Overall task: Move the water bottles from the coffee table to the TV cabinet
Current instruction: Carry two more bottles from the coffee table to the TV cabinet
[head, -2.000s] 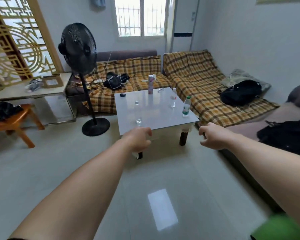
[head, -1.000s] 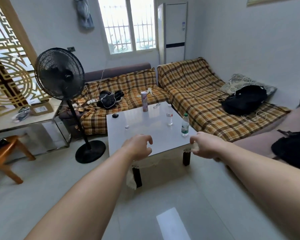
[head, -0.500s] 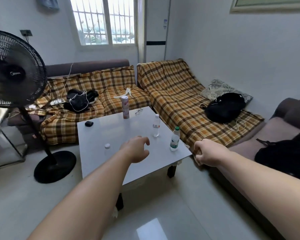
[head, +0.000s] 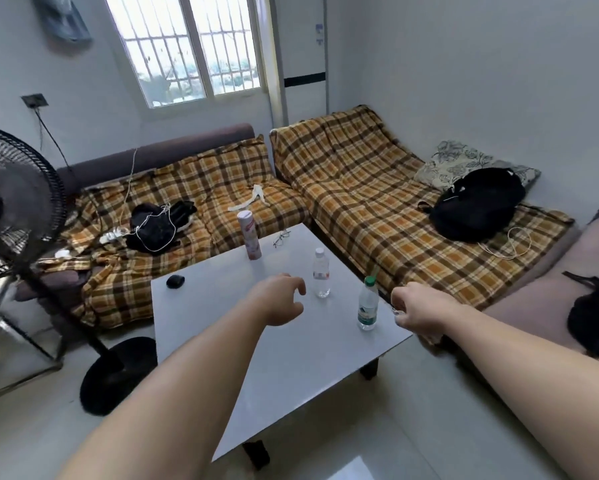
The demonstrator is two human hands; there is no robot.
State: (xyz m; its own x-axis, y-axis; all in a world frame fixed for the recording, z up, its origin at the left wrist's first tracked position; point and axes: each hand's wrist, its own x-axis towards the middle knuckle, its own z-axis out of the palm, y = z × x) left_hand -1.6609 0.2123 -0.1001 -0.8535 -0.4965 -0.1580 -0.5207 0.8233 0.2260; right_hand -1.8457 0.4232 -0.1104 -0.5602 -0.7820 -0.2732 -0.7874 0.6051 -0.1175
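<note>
Two water bottles stand on the white coffee table (head: 291, 368). The white-capped clear bottle (head: 321, 278) is further back; the green-capped bottle (head: 367, 304) stands near the table's right edge. My left hand (head: 280, 299) hovers over the table just left of the white-capped bottle, fingers curled apart, holding nothing. My right hand (head: 419, 310) hangs just right of the green-capped bottle, fingers loosely curled, not touching it. The TV cabinet is out of view.
A tall pink can (head: 249, 234), glasses (head: 281, 238) and a small black case (head: 175, 281) also sit on the table. Plaid-covered sofas (head: 360, 202) wrap the back and right, with black bags on them. A standing fan (head: 24, 216) is at the left.
I have come closer to the coffee table, which fills more of the view. Both hands have reached forward over it, nearer the two bottles. The left hand's fingers have spread.
</note>
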